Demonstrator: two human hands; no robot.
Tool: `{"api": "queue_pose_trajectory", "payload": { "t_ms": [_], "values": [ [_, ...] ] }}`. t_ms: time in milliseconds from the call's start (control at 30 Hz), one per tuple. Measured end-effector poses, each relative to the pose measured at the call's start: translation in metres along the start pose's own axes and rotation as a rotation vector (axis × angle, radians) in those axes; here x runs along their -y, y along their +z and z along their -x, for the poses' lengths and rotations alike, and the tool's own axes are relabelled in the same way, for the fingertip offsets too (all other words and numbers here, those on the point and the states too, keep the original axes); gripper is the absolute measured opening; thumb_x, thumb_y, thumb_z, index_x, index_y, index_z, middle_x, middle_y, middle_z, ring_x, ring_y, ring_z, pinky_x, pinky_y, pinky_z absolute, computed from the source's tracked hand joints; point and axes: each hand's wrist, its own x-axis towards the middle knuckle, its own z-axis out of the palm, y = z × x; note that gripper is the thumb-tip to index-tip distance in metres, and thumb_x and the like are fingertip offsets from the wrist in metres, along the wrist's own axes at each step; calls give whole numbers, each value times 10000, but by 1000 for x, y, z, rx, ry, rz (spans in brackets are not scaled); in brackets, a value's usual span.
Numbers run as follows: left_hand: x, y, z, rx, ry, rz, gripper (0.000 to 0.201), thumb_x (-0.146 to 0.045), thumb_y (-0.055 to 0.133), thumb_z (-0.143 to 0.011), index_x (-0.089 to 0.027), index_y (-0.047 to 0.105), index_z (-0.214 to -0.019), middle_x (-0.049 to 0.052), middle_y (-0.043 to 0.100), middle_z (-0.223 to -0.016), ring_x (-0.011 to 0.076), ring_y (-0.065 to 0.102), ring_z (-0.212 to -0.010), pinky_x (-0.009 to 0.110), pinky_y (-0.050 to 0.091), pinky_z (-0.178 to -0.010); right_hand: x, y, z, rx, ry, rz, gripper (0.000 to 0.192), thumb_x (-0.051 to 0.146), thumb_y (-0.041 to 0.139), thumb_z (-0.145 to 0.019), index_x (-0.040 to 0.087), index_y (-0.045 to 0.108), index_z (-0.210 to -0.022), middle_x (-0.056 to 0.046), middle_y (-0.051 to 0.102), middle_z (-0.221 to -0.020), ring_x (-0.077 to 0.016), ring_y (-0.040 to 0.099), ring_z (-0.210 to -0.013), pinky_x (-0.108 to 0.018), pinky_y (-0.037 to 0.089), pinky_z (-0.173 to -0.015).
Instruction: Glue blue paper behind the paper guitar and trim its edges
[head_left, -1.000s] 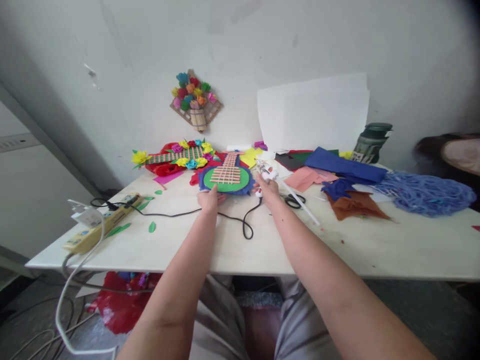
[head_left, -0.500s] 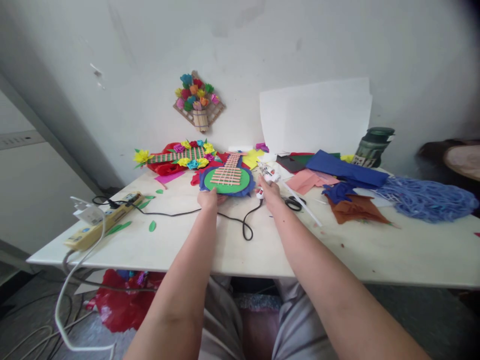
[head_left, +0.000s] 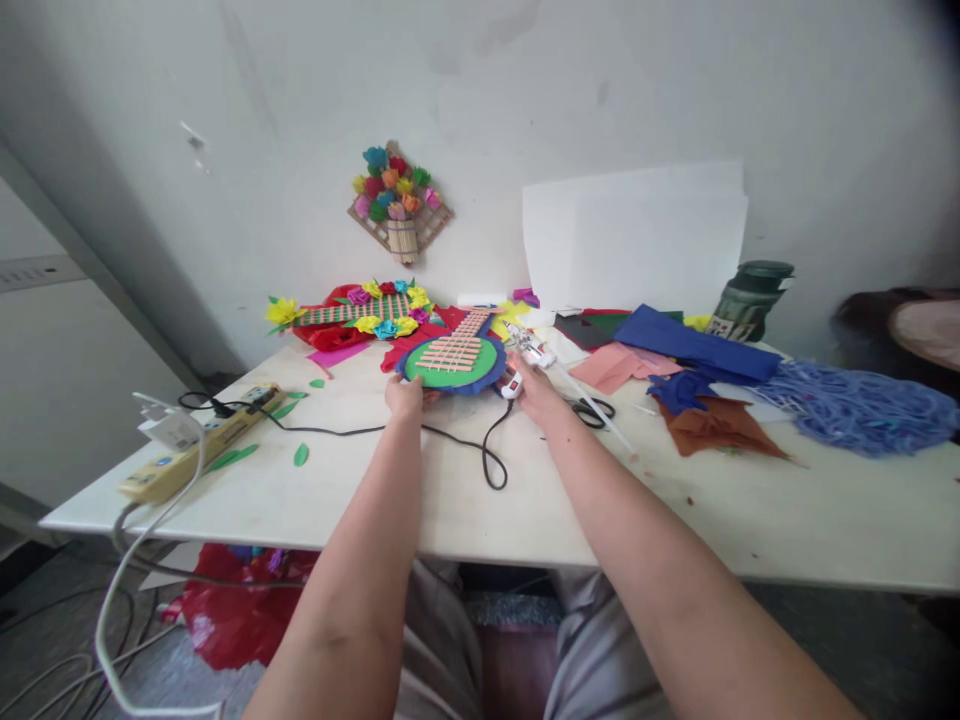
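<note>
My left hand (head_left: 405, 396) grips the near edge of a paper guitar craft (head_left: 452, 359), a green disc on blue backing with pink strips woven across it. The craft is tilted, with its left side lifted off the white table (head_left: 390, 490). My right hand (head_left: 534, 388) holds a white glue gun (head_left: 525, 352) beside the craft's right edge. The gun's black cord (head_left: 491, 455) loops over the table toward me.
A yellow power strip (head_left: 196, 446) lies at the left edge with plugs and cables. Black scissors (head_left: 592, 410), coloured paper sheets (head_left: 679, 345), blue shredded paper (head_left: 847, 405), a dark green bottle (head_left: 746, 298) and a flower-decorated craft (head_left: 352, 312) crowd the back. Another person's head (head_left: 911, 320) shows far right.
My left hand has moved left and rotated the guitar craft, lifting its edge. My right hand with the glue gun has shifted slightly toward the craft.
</note>
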Motion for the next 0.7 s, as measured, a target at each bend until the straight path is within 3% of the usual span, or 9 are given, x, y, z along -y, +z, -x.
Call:
{"api": "queue_pose_trajectory", "payload": {
  "t_ms": [167,267,400,533,700],
  "values": [
    [-3,-8,-2,60,-5,1,504,-88,526,-802,-117,382,-1284,45,618,-608,214,656,-533,337,534,-557,1,0,-2,94,102,-206,341,381,690,-730,171,584,-977,-12,638,-793,-116,612,-631,-244,514,-570],
    [-2,-11,-4,74,-33,11,460,-133,559,-797,-99,420,-1234,87,640,-662,231,661,-551,363,537,-573,0,1,-4,101,100,-174,349,378,689,-729,172,595,-995,-5,643,-804,-105,602,-628,-217,492,-541],
    [-2,-11,-6,64,-50,26,251,-188,589,-789,-83,554,-1014,110,613,-641,266,675,-651,361,546,-588,0,3,-3,95,67,-91,343,395,700,-710,172,613,-956,-2,653,-804,-104,606,-662,-201,480,-546],
    [-3,-8,-8,26,-68,31,161,-163,645,-743,-129,574,-884,68,582,-604,255,670,-676,353,552,-605,1,5,-1,75,48,-12,350,426,706,-692,161,614,-903,-20,662,-788,-122,619,-683,-213,487,-551],
    [0,-8,-12,-3,18,-17,117,-131,650,-728,-159,553,-789,-13,510,-517,180,617,-511,333,547,-560,-1,6,-2,102,62,-140,327,363,699,-694,168,613,-942,-24,668,-877,-125,626,-681,-224,485,-528]
  ]
}}
